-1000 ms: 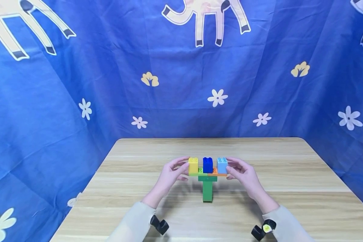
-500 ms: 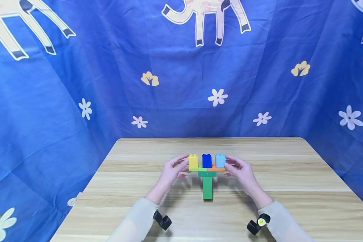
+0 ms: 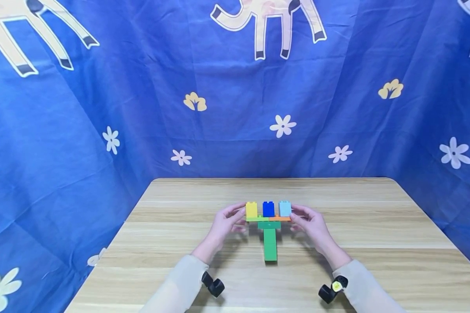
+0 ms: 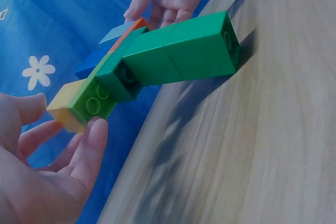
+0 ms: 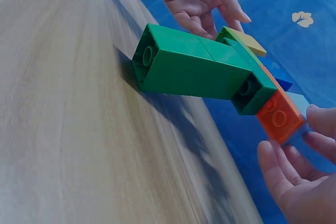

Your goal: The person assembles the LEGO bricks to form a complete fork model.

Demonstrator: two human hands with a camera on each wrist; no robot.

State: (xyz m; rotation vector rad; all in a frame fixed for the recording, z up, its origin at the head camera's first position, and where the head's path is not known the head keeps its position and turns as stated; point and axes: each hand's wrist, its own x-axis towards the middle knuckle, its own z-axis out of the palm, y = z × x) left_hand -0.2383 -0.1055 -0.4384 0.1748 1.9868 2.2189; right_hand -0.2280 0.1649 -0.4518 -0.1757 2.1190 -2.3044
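Observation:
A T-shaped toy brick structure is held up over the table, its hollow underside showing in both wrist views. Its stem is a column of green bricks [image 3: 270,245] topped by a darker green crosspiece [image 3: 269,225]. Above that lie a lime plate [image 5: 227,33] and an orange plate [image 5: 281,116], bearing a yellow brick [image 3: 251,209], a dark blue brick [image 3: 268,209] and a light blue brick [image 3: 285,208]. My left hand [image 3: 225,224] grips the yellow-and-lime end between thumb and fingers. At the opposite end, my right hand [image 3: 311,226] grips the light blue brick and orange plate.
The wooden table [image 3: 160,261] extends around both forearms. Behind it and at the sides hangs a blue cloth [image 3: 235,143] printed with flowers and animals. A small black device [image 3: 213,284] sits at the left cuff, another [image 3: 332,290] at the right.
Both hands have raised the structure slightly and tilted it, top away from me. More of the green column's front shows, and the studs on top show less.

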